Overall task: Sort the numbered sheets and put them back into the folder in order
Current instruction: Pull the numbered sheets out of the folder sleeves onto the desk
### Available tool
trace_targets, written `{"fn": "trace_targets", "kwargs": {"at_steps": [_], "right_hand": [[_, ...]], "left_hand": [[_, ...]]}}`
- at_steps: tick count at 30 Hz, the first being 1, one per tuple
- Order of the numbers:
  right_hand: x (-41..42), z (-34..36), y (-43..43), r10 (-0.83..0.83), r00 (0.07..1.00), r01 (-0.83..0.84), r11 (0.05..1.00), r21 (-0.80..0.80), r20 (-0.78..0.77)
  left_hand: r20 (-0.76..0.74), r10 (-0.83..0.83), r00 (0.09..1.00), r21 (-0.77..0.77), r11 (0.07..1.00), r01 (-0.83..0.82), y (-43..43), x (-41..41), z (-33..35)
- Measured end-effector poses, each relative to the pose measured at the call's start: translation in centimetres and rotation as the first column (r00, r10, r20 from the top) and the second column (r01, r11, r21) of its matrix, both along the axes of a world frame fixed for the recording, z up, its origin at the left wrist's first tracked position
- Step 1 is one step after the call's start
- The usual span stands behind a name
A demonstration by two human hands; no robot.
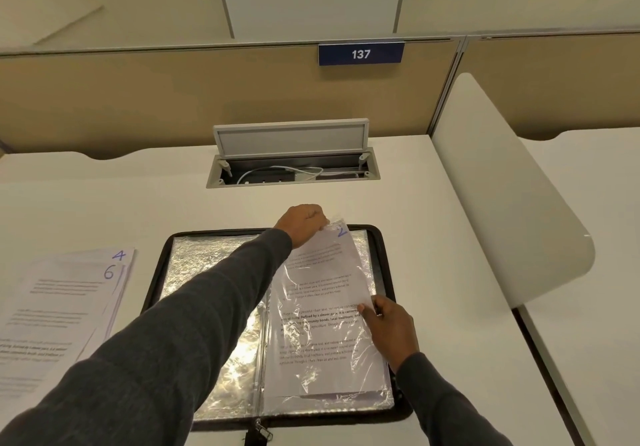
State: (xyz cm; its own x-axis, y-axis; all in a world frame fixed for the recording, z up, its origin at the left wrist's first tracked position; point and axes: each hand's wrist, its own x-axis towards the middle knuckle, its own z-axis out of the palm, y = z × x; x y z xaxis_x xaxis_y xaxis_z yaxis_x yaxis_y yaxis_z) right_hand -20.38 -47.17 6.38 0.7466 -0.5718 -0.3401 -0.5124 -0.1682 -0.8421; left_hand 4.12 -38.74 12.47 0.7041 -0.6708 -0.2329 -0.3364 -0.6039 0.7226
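A black zip folder (157, 272) lies open on the desk, its clear plastic sleeves (207, 265) shining. On its right half a printed sheet marked 2 (322, 293) sits partly inside a clear sleeve, tilted up at its top. My left hand (304, 222) reaches across the folder and pinches the top edge of that sleeve beside the 2. My right hand (389, 328) holds the sheet's right edge, thumb on the paper. To the left of the folder lies a stack of sheets (59, 310); the top one is marked 6, and a 4 shows behind it.
An open cable hatch (292, 167) with its lid raised sits in the desk behind the folder. A tan partition with a blue sign 137 (361, 53) stands at the back. A white divider panel (502, 203) bounds the desk on the right.
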Motion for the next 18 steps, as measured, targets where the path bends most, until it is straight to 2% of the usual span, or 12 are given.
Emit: {"fn": "trace_targets", "kwargs": {"at_steps": [4,9,12,15,18], "right_hand": [[-0.04,-0.09,0.06,0.006,1.0,-0.006,1.0,0.008,-0.001],[-0.22,-0.2,0.11,-0.001,1.0,0.001,1.0,0.02,0.016],[-0.22,-0.26,0.12,-0.001,1.0,0.0,1.0,0.02,0.02],[-0.25,-0.21,0.21,-0.008,1.0,0.008,1.0,0.026,0.03],[-0.29,-0.04,0.32,-0.014,0.999,0.013,0.999,0.031,0.034]], "left_hand": [[-0.011,-0.058,0.998,0.082,0.995,0.059,-0.28,0.21,0.49],[0.033,-0.04,0.999,0.111,0.993,0.037,-0.7,0.44,0.44],[0.022,-0.096,0.995,0.106,0.99,0.094,-0.53,0.5,0.19],[0.001,-0.132,0.991,0.168,0.977,0.13,-0.32,0.71,-0.1],[0.059,-0.134,0.989,0.226,0.967,0.117,-0.12,0.8,-0.34]]}}
